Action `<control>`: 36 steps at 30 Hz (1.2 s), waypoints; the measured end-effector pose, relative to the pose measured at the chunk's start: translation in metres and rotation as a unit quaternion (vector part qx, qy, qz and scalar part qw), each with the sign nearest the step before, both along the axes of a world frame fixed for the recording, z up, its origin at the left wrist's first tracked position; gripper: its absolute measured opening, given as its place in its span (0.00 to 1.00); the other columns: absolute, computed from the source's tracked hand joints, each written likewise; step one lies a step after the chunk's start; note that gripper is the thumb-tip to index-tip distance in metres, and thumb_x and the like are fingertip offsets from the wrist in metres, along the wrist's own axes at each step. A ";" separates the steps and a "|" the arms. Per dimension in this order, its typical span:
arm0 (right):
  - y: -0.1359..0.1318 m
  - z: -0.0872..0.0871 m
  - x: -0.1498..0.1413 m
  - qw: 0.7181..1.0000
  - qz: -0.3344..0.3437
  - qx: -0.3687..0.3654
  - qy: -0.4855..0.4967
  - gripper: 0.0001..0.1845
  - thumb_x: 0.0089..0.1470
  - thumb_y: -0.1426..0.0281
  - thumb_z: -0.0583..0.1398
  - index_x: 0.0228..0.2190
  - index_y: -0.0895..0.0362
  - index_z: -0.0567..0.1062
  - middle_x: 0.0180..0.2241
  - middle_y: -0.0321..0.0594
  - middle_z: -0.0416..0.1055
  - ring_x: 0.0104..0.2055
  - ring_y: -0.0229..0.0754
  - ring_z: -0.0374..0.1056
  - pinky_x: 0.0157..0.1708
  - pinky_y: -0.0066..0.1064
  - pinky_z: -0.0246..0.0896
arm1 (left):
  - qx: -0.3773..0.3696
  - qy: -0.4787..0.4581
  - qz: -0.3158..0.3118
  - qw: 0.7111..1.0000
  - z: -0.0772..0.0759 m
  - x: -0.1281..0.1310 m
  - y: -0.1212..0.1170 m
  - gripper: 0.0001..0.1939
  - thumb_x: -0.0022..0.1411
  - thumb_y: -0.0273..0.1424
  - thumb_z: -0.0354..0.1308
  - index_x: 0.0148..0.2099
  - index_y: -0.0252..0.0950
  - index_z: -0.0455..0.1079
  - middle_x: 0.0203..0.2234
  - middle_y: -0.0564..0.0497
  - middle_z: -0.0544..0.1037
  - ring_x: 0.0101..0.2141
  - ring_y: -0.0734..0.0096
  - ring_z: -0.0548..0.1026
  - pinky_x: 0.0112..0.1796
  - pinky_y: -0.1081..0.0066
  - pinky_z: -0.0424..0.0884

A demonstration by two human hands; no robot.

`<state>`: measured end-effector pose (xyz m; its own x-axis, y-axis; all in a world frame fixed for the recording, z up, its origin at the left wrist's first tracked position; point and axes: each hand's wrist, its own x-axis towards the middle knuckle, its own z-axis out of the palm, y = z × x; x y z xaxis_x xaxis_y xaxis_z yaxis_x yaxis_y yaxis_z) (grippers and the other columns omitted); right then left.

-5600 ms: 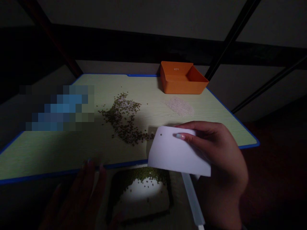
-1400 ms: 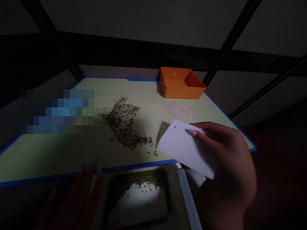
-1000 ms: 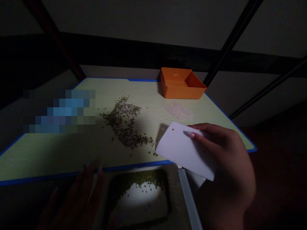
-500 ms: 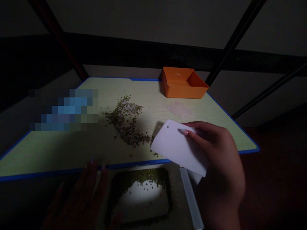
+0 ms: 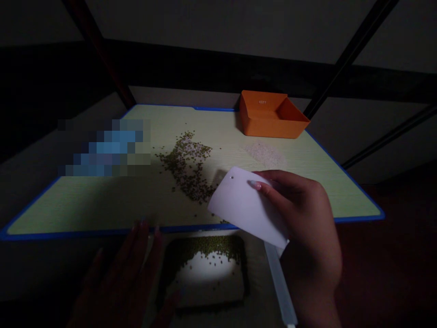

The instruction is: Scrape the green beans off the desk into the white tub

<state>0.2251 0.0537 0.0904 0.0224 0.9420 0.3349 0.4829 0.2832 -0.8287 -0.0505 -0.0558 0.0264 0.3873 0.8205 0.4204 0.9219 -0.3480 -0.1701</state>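
Note:
My right hand point(image 5: 307, 223) is closed on a white flat scraper card point(image 5: 247, 207), held tilted at the near edge of the pale green board point(image 5: 85, 205). A spread of green beans point(image 5: 186, 164) mixed with some white grains lies on the board just left of the card. Below the board's near edge sits a dark tray point(image 5: 205, 269) with green beans along its far side. My left hand point(image 5: 126, 278) rests beside the tray's left side in deep shadow, fingers stretched out.
An orange box point(image 5: 271, 120) stands at the board's far right corner. A small heap of white rice point(image 5: 266, 154) lies in front of it. A white strip point(image 5: 280, 284) runs under my right hand. A blurred patch covers the board's left part. The surroundings are dark.
The card and my right hand have shifted a little left, closer to the bean spread, and the view has moved slightly. My left hand stays by the tray.

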 end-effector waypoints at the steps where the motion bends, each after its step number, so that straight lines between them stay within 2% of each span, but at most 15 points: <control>1: 0.000 0.000 0.000 1.000 0.005 0.001 0.001 0.06 0.56 0.68 0.64 0.35 0.53 0.81 0.36 0.36 0.81 0.33 0.40 0.75 0.38 0.33 0.68 | 0.002 -0.003 -0.004 1.000 0.000 0.000 0.000 0.39 0.58 0.38 0.48 0.68 0.28 0.45 0.70 0.39 0.43 0.69 0.60 0.41 0.66 0.57 0.34; 7: -0.002 0.001 -0.004 0.999 0.022 -0.009 0.036 0.05 0.55 0.68 0.65 0.35 0.52 0.82 0.35 0.34 0.82 0.33 0.38 0.75 0.34 0.29 0.68 | -0.015 -0.005 0.015 1.000 0.001 0.002 0.001 0.38 0.60 0.40 0.46 0.68 0.28 0.45 0.70 0.41 0.42 0.69 0.61 0.41 0.66 0.58 0.34; 13: -0.005 0.003 -0.004 0.998 0.026 -0.020 0.050 0.05 0.54 0.69 0.65 0.35 0.51 0.82 0.36 0.34 0.82 0.33 0.37 0.76 0.35 0.28 0.69 | -0.012 0.000 0.009 1.000 0.003 0.004 -0.003 0.38 0.62 0.41 0.45 0.68 0.27 0.43 0.71 0.42 0.39 0.69 0.62 0.40 0.66 0.59 0.33; 15: -0.007 0.003 -0.004 0.998 0.031 -0.020 0.054 0.05 0.54 0.69 0.66 0.34 0.51 0.82 0.36 0.33 0.82 0.34 0.37 0.76 0.34 0.27 0.69 | -0.016 -0.017 0.021 0.999 0.003 0.006 -0.004 0.37 0.62 0.43 0.44 0.69 0.31 0.43 0.70 0.45 0.43 0.69 0.62 0.42 0.66 0.57 0.36; 18: -0.008 0.004 -0.004 0.997 0.033 -0.013 0.065 0.05 0.52 0.69 0.67 0.34 0.50 0.82 0.35 0.33 0.82 0.34 0.38 0.76 0.34 0.28 0.69 | -0.053 -0.050 0.074 0.995 0.003 0.013 -0.005 0.36 0.62 0.48 0.43 0.68 0.42 0.46 0.68 0.50 0.55 0.68 0.56 0.47 0.65 0.48 0.44; 21: -0.007 0.002 -0.003 0.997 0.013 -0.009 0.072 0.04 0.52 0.68 0.67 0.33 0.50 0.82 0.34 0.34 0.82 0.33 0.39 0.76 0.32 0.29 0.70 | -0.073 -0.068 0.092 0.991 0.006 0.020 -0.001 0.36 0.61 0.52 0.42 0.68 0.44 0.48 0.66 0.50 0.60 0.67 0.53 0.49 0.64 0.46 0.48; 25: 0.000 -0.003 -0.005 0.998 0.001 -0.014 0.057 0.07 0.54 0.66 0.65 0.36 0.50 0.82 0.37 0.37 0.82 0.34 0.41 0.77 0.37 0.34 0.71 | -0.068 -0.064 0.085 0.992 0.008 0.017 0.007 0.36 0.61 0.53 0.42 0.67 0.44 0.49 0.65 0.49 0.60 0.67 0.52 0.50 0.64 0.46 0.49; 28: 0.006 -0.006 -0.009 0.999 0.005 -0.004 0.033 0.08 0.54 0.66 0.65 0.37 0.50 0.83 0.38 0.37 0.82 0.37 0.43 0.77 0.41 0.37 0.70 | -0.057 -0.052 0.077 0.994 0.003 0.006 0.005 0.37 0.61 0.53 0.43 0.68 0.45 0.49 0.65 0.49 0.60 0.67 0.52 0.51 0.64 0.47 0.49; 33: 0.009 -0.006 -0.019 0.999 0.011 0.049 0.019 0.09 0.55 0.66 0.65 0.39 0.49 0.82 0.39 0.37 0.81 0.37 0.43 0.77 0.40 0.36 0.70 | -0.007 0.011 0.030 0.999 -0.009 -0.014 -0.006 0.41 0.59 0.50 0.48 0.69 0.38 0.44 0.67 0.44 0.57 0.66 0.59 0.54 0.66 0.57 0.39; 36: 0.011 -0.006 -0.024 0.998 0.036 0.051 0.012 0.09 0.55 0.66 0.64 0.39 0.49 0.82 0.40 0.36 0.81 0.38 0.42 0.77 0.41 0.35 0.69 | 0.000 0.024 0.013 1.000 -0.010 -0.017 -0.009 0.41 0.59 0.50 0.47 0.69 0.35 0.43 0.67 0.43 0.56 0.66 0.61 0.54 0.65 0.59 0.38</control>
